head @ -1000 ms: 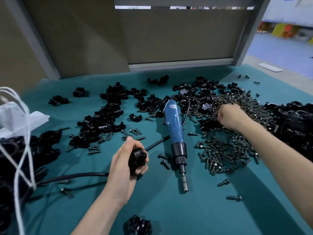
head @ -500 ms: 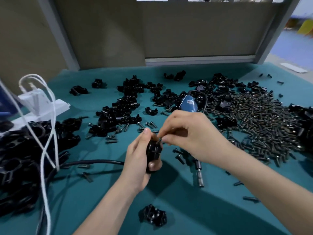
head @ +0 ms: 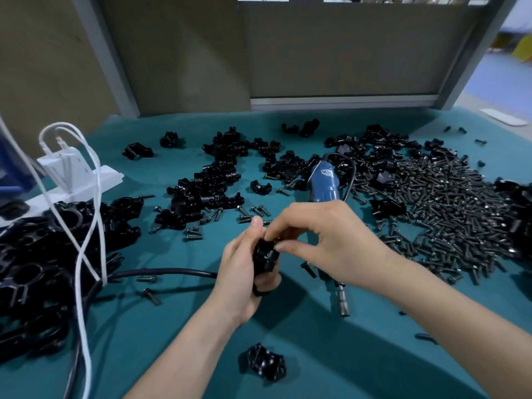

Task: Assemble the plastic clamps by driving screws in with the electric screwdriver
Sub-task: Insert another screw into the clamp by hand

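My left hand [head: 241,272] is raised just in front of the electric screwdriver [head: 324,185]. Its grip is wrapped round a black clamp [head: 264,256], thumb upright along the clamp's left side and fingers curled under it. My right hand [head: 325,240] reaches across the screwdriver's middle and hides it. Its grip is narrow, thumb and forefinger pinching the clamp's top; I cannot tell whether a screw sits between them.

The screwdriver lies on the teal worktop [head: 316,355], bit end toward me. Its blue body bears a small white label [head: 326,172], too blurred to read. The screw pile [head: 449,214] lies right of the screwdriver and loose clamp parts [head: 213,185] lie left of it. A second clamp [head: 266,361] sits nearer me.
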A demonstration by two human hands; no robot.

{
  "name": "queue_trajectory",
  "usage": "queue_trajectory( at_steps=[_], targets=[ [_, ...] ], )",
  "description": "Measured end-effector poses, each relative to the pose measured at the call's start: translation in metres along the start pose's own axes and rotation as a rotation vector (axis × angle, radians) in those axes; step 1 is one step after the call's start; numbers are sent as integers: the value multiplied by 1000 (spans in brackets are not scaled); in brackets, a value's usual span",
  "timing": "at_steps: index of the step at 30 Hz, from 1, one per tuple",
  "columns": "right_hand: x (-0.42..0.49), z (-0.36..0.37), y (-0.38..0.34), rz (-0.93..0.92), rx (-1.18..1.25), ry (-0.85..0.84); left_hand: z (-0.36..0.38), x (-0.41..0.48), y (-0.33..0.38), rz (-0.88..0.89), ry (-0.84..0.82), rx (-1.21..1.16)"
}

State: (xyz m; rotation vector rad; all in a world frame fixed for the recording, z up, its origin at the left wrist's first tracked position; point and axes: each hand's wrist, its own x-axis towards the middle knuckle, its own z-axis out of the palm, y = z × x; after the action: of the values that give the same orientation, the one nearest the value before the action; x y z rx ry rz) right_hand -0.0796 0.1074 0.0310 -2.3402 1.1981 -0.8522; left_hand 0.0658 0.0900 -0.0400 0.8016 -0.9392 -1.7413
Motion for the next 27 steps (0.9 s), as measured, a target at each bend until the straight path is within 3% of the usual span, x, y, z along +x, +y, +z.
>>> queue_trajectory(
  at_steps=[11,20,23,25,27],
  targets=[
    [-5,8,3,87,171,85,2,3,-1,-205,-33,-250],
    [-10,18,-4,103,164,108,3,2,0,-145,-22,-224],
    [-10,5,6,240,308,260,-2,4,1,-29,25,-108],
    [-3,-10,30,451,135,417,-5,4,2,27,38,-82],
    [7,-20,57,722,-102,354,-6,3,3,68,23,-63]
  ],
)
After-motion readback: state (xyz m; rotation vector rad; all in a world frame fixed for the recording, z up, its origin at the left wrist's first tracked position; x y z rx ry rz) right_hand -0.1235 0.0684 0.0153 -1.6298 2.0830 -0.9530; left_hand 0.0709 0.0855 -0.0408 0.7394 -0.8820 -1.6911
